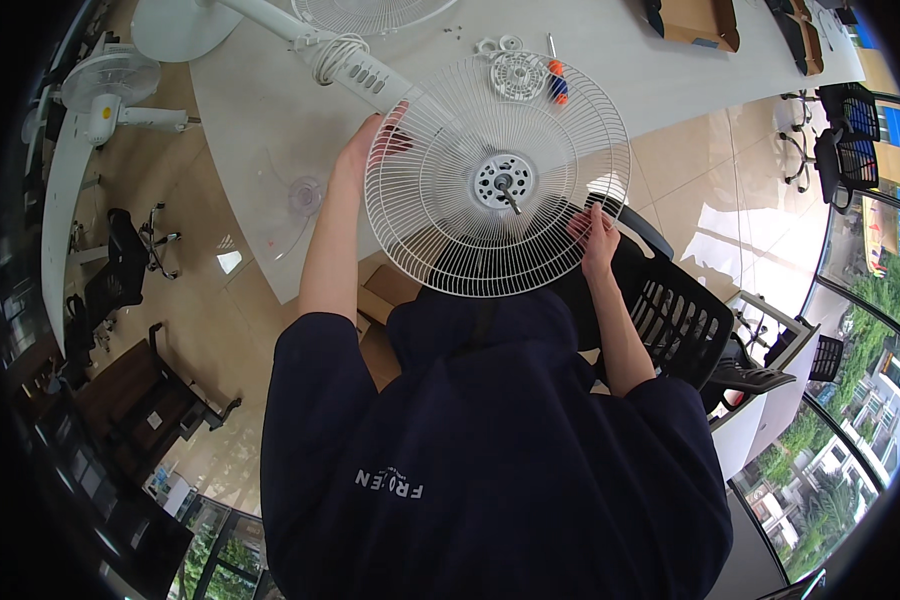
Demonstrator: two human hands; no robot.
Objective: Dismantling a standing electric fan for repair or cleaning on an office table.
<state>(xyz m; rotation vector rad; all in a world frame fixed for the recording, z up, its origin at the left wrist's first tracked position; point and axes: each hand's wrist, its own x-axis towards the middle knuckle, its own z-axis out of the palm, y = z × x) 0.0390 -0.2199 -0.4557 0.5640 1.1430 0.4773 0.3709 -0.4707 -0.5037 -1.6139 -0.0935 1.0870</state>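
A round white wire fan grille (440, 235) spans the space between my hands, in front of my chest and over the table's near edge. At its middle is a hub plate with holes, with a metal shaft (511, 197) sticking out through it. My left hand (372, 145) is closed on the grille's left rim, its fingertips behind the wires. On the lower right, my right hand (597, 240) pinches the rim between thumb and fingers. A white fan post with a button panel (365, 78) runs up to the grille's left side, a coiled white cord (338, 60) around it.
On the white table (260, 110) lie a white plastic disc (518, 78), a screwdriver (558, 84), small rings (510, 43), screws and a clear fan blade (305, 195). Another grille (370, 14) lies farther off. Open boxes (698, 22) stand far right; a black chair (670, 315) is beside me.
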